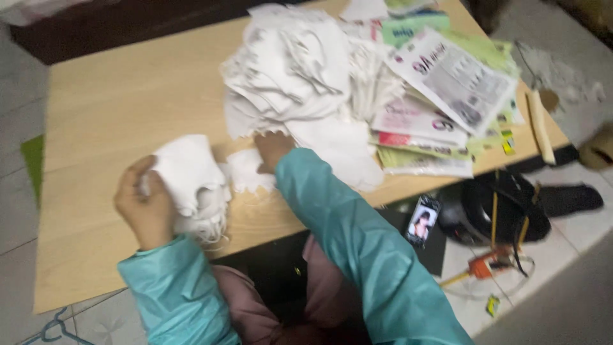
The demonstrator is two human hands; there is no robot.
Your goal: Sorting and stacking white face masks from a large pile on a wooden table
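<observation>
While the left hand (143,204) is closed around a small stack of white, soft fabric pieces with looped edges (191,182), holding it just above the table's near part, the right hand (271,148) lies palm-down against the foot of the big heap of white fabric pieces (294,70); its fingers are tucked under the cloth, so I cannot tell whether they pinch anything. One loose white piece (249,171) lies between the hands. The step looks like gathering pieces one at a time from heap to stack; the next pick would call for separating a single layer cleanly. Both sleeves are teal. The pale wooden table (108,102) also bears a fan of printed paper leaflets (447,83) just beside the heap. On the tiled floor to the right lie a dark helmet (491,207), a phone (421,222) and an orange tool (482,266).
</observation>
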